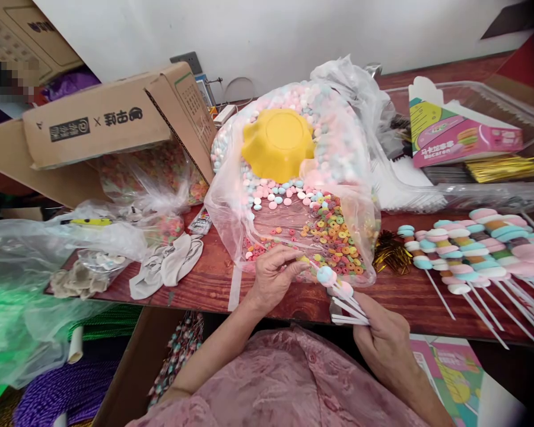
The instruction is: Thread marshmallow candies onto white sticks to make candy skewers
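Observation:
My left hand (273,273) pinches a small candy ring at the tip of a white stick, fingers closed. My right hand (382,341) grips a bundle of white sticks (349,311); one stick carries a blue candy (326,275) and a pink candy (343,289). Just beyond the hands lies a clear plastic bag (293,178) holding pastel round candies, colourful ring candies (333,237) and a yellow bowl (278,144) turned upside down.
Finished candy skewers (471,255) lie in a row on the red-brown table (293,296) at right. A pink Macaron box (458,133) sits in a clear tray behind. Cardboard boxes (111,118), plastic bags and grey gloves (167,264) crowd the left.

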### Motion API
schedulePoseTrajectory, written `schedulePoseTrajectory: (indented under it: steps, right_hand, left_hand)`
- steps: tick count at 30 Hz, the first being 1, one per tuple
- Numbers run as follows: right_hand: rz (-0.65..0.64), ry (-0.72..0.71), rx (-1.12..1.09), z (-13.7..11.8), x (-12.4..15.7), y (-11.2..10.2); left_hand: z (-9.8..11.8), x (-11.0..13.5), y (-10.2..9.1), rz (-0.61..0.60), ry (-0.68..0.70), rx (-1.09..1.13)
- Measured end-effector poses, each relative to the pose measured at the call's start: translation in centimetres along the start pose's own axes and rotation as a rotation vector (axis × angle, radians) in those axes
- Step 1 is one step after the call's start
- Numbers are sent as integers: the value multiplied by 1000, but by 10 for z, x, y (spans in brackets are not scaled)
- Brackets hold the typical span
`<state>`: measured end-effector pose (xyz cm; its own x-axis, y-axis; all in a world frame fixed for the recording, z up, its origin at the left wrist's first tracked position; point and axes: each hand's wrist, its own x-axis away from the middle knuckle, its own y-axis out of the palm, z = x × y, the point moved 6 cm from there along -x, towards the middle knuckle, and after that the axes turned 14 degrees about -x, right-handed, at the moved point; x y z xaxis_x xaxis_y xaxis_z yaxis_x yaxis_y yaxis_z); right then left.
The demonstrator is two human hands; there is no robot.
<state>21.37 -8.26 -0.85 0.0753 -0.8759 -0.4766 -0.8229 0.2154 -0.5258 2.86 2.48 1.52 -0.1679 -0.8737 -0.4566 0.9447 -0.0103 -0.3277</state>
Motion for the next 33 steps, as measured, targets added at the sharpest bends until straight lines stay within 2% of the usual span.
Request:
schedulePoseTrajectory:
  steps: [3,8,10,12,15,18,21,23,25,26,30,33]
  right_hand:
    - [-49,23,5,1,0,2]
    - [-62,66,29,5,-1,5]
    - [-56,70,26,5,-2,7]
    - [-41,69,5,4,-5,9]
    - [-16,84,-89,4,-9,13]
    - [-3,128,-196,9,-10,18]
    - [26,81,-218,12,-8,21]
    - [40,32,-216,13,-8,23]
    - [54,16,-209,16,-8,25]
    - [60,16,-203,17,-9,26]
    - [73,31,-197,24,-9,28]
    - [129,37,-196,32,-4,26]
  left_hand:
    - [4,1,2,-22,54,-51]
    - [24,2,4,-38,371,-278]
    - [28,4,7,-40,436,-323]
    - [25,5,8,-32,358,-261]
    - [4,6,12,-14,-13,36]
    - [-18,12,25,-32,-403,415]
    - [-28,17,41,-82,-693,711]
    - [-30,19,49,-120,-816,833]
    - [-29,18,51,-147,-843,873]
    - [-28,16,49,-145,-813,854]
    - [-23,7,39,-103,-563,632]
    - [-23,11,45,-136,-514,557]
